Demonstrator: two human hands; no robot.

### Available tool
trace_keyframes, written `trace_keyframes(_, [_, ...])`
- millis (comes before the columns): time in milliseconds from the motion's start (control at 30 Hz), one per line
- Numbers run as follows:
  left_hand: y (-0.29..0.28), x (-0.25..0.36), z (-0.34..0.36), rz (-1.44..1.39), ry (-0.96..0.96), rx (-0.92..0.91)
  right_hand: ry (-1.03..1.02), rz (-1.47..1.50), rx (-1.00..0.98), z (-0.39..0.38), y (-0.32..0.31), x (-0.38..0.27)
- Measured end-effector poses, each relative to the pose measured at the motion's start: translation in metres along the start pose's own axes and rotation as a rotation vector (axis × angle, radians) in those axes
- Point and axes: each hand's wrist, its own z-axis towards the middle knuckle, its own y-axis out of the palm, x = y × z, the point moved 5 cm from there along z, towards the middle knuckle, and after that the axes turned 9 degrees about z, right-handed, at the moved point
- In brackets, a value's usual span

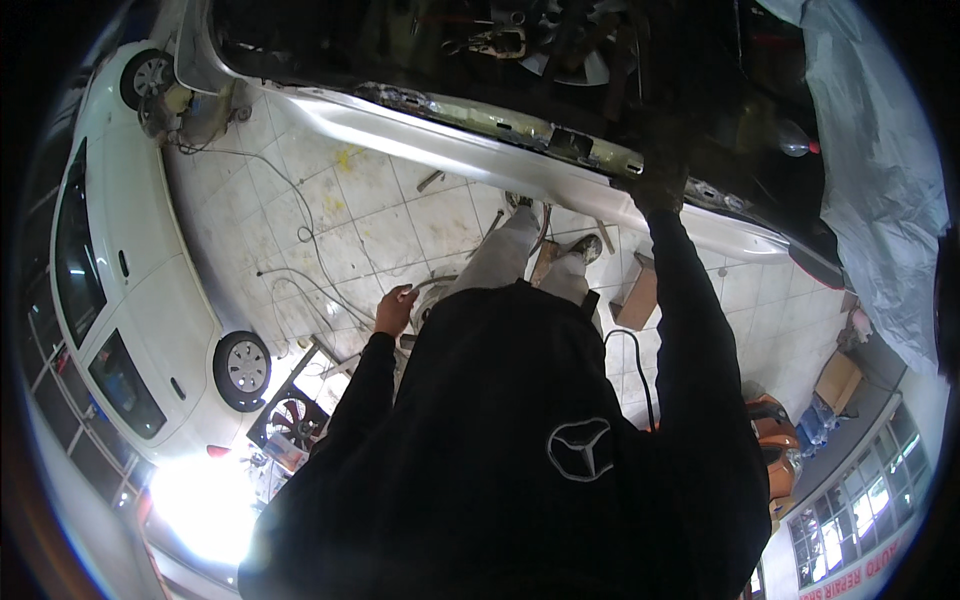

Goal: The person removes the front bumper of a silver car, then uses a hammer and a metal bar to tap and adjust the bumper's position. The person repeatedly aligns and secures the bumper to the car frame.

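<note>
Fingers, left hand (394, 313): loosely curled.
Right hand (661, 188): at sill (500, 165), perhaps for support; grip too dark to tell.

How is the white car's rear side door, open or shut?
Shut: the rear side door sits flush with the white car's body.

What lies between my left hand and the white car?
In the head view, thin cables or hoses trail over the pale tiled floor between the left hand and the white car.
</note>
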Motion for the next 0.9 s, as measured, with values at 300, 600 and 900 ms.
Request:
trace_keyframes(300, [0.032, -0.002, 0.012, -0.031, -0.089, -0.16, 0.036, 0.112, 0.196, -0.016, -0.01, -0.027])
trace_keyframes(600, [0.08, 0.101, 0.097, -0.832, -0.333, -0.016, 0.914, 1.386, 0.547, -0.176, 0.167, 0.066])
trace_keyframes(900, [0.136, 0.216, 0.252, -1.789, -0.279, 0.028, 1.21, 2.581, 0.517, -0.124, 0.229, -0.038])
